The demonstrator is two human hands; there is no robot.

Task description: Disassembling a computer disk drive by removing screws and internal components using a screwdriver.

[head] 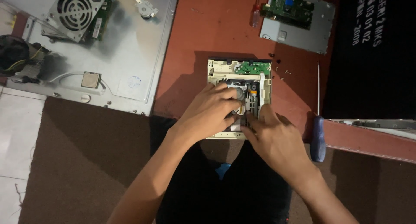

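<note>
Both hands worked inside the opened cream-coloured disc drive (239, 76) on the red table (216, 29): left hand (211, 112) pressed its fingers on the mechanism, grasping nothing visible. Right hand (275, 139) pinched a small part beside it; a blue-handled screwdriver (318, 139) lay near.

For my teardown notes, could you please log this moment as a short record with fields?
Surface: red-brown table
Centre item: opened optical drive mechanism, cream frame, small green circuit board at its top
Left hand: fingers resting on the mechanism's middle
Right hand: fingertips on its lower right part
Right of drive: blue-handled screwdriver, loose screws
Top left: metal chassis panel, fan
Top right: metal plate with circuit board
</note>
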